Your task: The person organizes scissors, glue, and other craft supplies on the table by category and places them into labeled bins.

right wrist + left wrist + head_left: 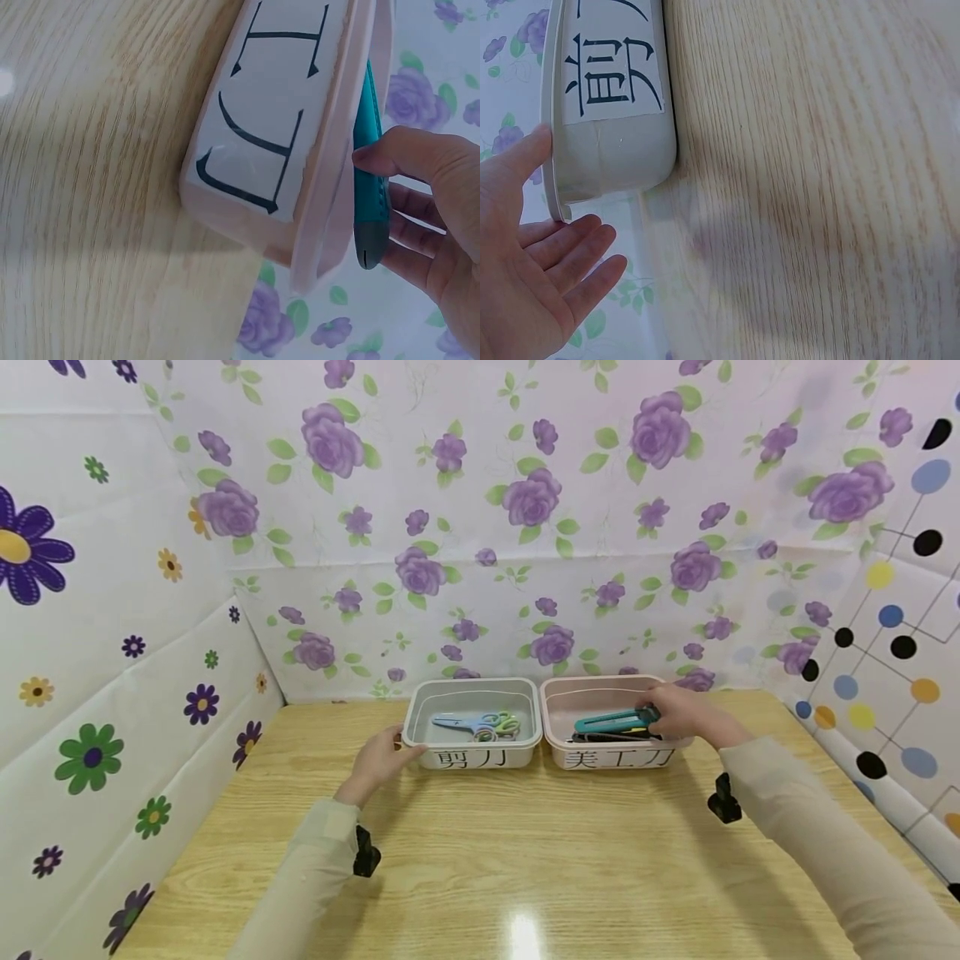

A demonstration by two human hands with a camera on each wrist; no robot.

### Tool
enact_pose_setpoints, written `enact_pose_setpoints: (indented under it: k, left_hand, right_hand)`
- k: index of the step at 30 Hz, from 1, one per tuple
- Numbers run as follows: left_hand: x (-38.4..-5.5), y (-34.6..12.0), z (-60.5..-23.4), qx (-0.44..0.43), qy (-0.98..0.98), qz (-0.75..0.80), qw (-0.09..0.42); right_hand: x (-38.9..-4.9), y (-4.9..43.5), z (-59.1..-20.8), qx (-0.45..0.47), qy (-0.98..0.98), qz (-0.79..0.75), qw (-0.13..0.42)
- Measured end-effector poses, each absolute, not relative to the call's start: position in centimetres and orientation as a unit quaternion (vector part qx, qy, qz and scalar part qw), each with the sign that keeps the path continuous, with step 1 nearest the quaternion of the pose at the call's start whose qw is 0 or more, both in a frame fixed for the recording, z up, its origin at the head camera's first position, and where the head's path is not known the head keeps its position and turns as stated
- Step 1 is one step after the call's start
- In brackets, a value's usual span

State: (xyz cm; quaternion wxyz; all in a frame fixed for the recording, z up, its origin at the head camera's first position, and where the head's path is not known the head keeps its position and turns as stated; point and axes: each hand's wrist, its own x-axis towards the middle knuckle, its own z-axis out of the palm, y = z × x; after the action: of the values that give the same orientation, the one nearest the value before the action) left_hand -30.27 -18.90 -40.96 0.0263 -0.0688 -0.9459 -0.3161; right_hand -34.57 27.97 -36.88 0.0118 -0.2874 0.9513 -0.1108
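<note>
My left hand (377, 765) holds the left front corner of a pale grey plastic basket (416, 728), its thumb on the rim and its other fingers at the side. Inside that basket lie scissors (457, 723) with blue handles, beside green-handled scissors (507, 725). Over a pink plastic basket (556, 710) to the right, my right hand (681, 712) grips a teal utility knife (367, 142) by its dark grey end, between thumb and fingers. More teal and black knives (611, 736) lie below, partly overlapped.
Both baskets stand side by side near the back edge of a wood-grain table (480, 852), each with a Chinese label on its front. A floral cloth (480, 527) hangs behind, with patterned cloths at both sides. Each sleeve carries a black wrist device.
</note>
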Motion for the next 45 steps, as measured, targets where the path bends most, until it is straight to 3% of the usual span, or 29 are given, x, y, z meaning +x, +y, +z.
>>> enact_pose_setpoints:
  k: [18, 45]
  left_hand:
    - [-30.3, -18.9, -41.1, -0.067, -0.943, -0.326, 0.031]
    - [-30.3, -19.0, -41.2, -0.065, -0.94, -0.333, 0.028]
  right_hand:
    - [-35.6, 26.2, -38.4, -0.318, 0.941, -0.114, -0.036]
    - [-35.6, 26.8, -39.3, -0.308, 0.942, -0.13, -0.034]
